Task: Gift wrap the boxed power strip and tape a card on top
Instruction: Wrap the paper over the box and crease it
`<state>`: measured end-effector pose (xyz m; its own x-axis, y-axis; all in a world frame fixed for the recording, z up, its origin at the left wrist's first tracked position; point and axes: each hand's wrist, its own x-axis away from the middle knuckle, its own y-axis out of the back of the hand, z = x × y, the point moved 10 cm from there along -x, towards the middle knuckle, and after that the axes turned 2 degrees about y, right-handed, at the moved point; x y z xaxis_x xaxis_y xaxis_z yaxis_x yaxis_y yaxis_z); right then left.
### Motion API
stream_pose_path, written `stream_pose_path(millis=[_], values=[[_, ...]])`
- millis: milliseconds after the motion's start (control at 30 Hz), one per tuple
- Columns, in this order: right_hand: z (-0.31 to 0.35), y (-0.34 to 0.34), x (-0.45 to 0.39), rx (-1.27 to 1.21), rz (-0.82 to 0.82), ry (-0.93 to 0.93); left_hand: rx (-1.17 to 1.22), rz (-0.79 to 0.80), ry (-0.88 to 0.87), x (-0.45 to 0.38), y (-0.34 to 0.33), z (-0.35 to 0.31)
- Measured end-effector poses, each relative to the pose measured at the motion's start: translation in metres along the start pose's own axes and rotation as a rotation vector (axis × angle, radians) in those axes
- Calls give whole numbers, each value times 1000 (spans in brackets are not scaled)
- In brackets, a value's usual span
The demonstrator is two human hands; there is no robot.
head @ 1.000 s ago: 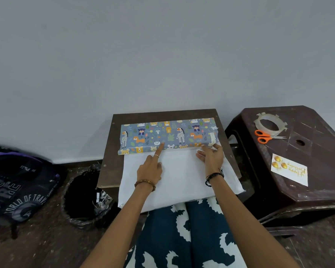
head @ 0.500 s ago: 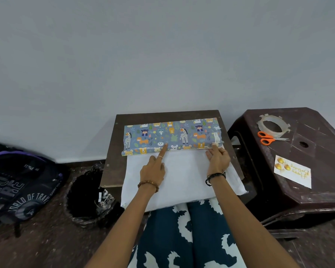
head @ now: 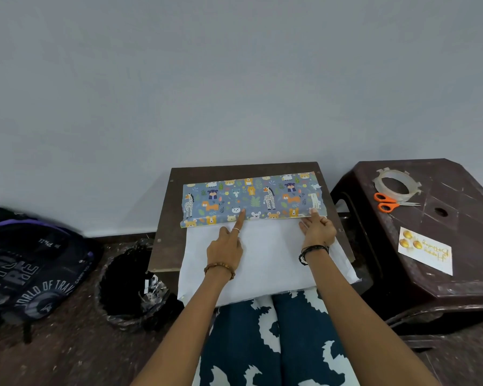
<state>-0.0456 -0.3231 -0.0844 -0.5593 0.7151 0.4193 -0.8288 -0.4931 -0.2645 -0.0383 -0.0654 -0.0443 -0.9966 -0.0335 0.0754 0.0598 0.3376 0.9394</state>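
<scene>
Animal-print wrapping paper (head: 251,196) is folded over the boxed power strip, which is hidden beneath it. The paper's white underside (head: 268,254) spreads toward me over the wooden board (head: 165,218). My left hand (head: 226,246) presses its straight index finger on the near edge of the printed flap, the other fingers curled. At the flap's right end, the fingertips of my right hand (head: 317,231) rest flat on the paper. The white card (head: 425,250) with gold print lies on the brown stool (head: 463,227) to the right.
A clear tape roll (head: 398,185) and orange-handled scissors (head: 388,203) sit at the stool's back. A black-lined bin (head: 129,288) and a dark backpack (head: 25,268) stand on the floor at left. The wall is close behind the board.
The view has shifted slightly. Both hands stay pressed on the near edge of the printed flap, with no clear movement along it.
</scene>
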Motion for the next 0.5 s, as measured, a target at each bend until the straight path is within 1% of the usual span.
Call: stream_pose_path(millis=[167,267,300,333,500], values=[[-2,-4,0,16,-63,-24,-152,-18,-23,3,-7,-11],[-2,-2,1,34,-111,-13,-184,-235,-96,4,3,-22],[-2,-2,1,44,-124,-6,-199,-271,-142,4,4,-28],[-2,-1,1,50,-132,2,-198,-276,-179,1,0,-31],[-2,-2,2,60,-109,1,-208,-240,-167,0,-6,-31]])
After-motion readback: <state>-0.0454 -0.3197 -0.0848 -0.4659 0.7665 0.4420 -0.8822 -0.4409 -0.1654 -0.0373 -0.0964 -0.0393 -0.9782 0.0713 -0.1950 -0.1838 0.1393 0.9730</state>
